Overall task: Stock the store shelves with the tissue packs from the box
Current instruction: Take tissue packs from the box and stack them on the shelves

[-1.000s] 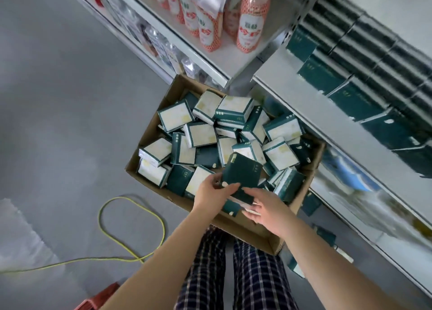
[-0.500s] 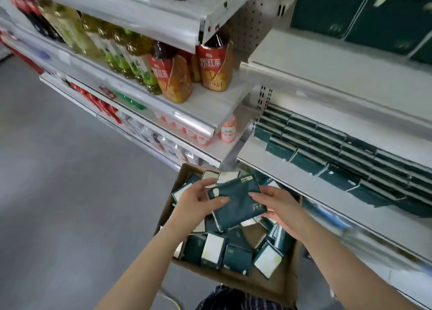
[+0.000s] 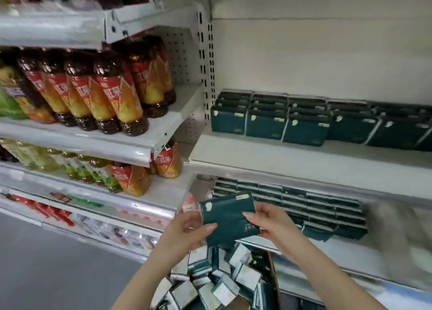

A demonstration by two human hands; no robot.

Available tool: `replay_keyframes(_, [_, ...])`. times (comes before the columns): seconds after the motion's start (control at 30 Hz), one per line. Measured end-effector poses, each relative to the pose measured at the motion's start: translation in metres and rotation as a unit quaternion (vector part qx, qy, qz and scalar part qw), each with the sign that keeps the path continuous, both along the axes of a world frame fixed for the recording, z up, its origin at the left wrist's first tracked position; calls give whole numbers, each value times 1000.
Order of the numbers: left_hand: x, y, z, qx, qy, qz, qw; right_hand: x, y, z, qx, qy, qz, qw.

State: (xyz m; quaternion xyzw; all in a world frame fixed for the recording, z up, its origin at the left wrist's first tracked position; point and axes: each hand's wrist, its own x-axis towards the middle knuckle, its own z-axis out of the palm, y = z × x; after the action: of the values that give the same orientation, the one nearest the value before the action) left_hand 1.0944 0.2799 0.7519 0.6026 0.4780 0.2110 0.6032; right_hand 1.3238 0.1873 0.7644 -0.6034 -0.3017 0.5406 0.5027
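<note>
Here, left hand (image 3: pixel 187 231) and right hand (image 3: pixel 271 220) both grasp one tissue pack (image 3: pixel 228 216) before white shelves (image 3: pixel 304 161), above grey floor (image 3: pixel 46 274)

The scene is evenly, softly lit — shadows are faint; motion blur is seen throughout, and the shelves (image 3: pixel 304 160) are bowed by wide-angle distortion.

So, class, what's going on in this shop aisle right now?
A person is stocking shelves. The left hand and right hand together hold one dark green tissue pack above the cardboard box of loose packs. Matching packs stand in rows on the shelf ahead; this one is not yet placed.
</note>
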Motion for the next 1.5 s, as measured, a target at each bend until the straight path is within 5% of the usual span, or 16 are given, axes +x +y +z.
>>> replay_keyframes(0.47, [155,38,77,89,-72,-116,987,125,-19,82,54,-105,-101,988])
replay_keyframes(1.07, [339,28,77,157,-49,-241,957,288,-53,69,42,-220,-150,963])
replay_keyframes(1.5, [386,34,54,232,50,-121,964,341,-24,46,5,-368,-92,925])
